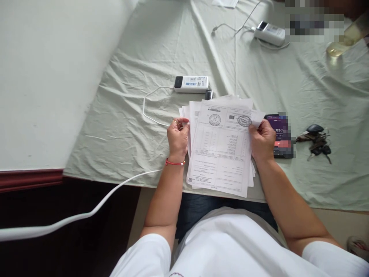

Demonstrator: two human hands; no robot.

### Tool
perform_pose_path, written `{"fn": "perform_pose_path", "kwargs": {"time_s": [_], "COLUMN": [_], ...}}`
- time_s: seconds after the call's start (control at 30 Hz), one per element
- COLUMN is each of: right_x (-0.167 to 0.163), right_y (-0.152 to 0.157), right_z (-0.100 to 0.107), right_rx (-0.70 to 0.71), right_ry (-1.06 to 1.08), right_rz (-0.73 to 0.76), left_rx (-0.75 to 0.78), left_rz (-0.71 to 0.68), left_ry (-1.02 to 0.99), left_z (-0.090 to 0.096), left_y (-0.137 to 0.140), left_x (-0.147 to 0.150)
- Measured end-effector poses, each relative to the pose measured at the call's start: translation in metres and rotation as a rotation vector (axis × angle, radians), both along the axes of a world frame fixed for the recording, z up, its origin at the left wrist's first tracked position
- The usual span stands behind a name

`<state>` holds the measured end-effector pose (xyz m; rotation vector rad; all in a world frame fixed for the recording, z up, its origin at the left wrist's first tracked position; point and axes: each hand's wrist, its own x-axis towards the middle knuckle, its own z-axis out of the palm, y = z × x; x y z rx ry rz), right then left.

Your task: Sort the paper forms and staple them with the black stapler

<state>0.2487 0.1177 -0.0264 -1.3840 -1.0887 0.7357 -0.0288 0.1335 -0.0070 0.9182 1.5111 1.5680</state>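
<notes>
A loose bundle of printed sheets (220, 154) lies between my two hands at the table's near edge, its pages fanned unevenly. On the top page are a printed table and two round stamps, and the print appears upside down to me. My left hand (178, 138), with a red string bracelet at the wrist, pinches the bundle's left edge between thumb and fingers. At the right edge my right hand (262, 138) is closed on the papers, thumb on top near a stamp. Its fingertips are hidden beneath the sheets.
Beyond the papers lie a white power bank (191, 84) with a cable and a small black object (209, 94). A phone (281, 142) and a bunch of keys (317, 140) lie to the right. Farther back are another white power bank (269, 34) and a glass (336, 50). Wrinkled cloth (129, 88) covers the table.
</notes>
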Motion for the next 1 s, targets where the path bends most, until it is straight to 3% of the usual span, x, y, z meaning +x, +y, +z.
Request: {"fn": "perform_pose_path", "kwargs": {"time_s": [0.27, 0.47, 0.73, 1.0], "right_x": [0.0010, 0.0000, -0.0007, -0.0023], "right_y": [-0.0003, -0.0007, -0.0005, -0.0026], "right_z": [-0.0022, 0.0023, 0.0015, 0.0065], "right_rx": [-0.022, -0.028, -0.005, -0.027], "right_ry": [0.023, -0.017, -0.048, -0.022], "right_rz": [0.000, 0.008, 0.051, -0.005], "left_rx": [-0.019, -0.046, -0.005, 0.013], "left_rz": [-0.094, -0.012, 0.007, 0.012], "left_ry": [-0.043, 0.059, 0.035, 0.009], "left_z": [0.0004, 0.0027, -0.0015, -0.0039], "left_y": [-0.0012, -0.0002, 0.0007, 0.0022], "left_x": [0.0033, 0.0020, 0.0004, -0.0031]}}
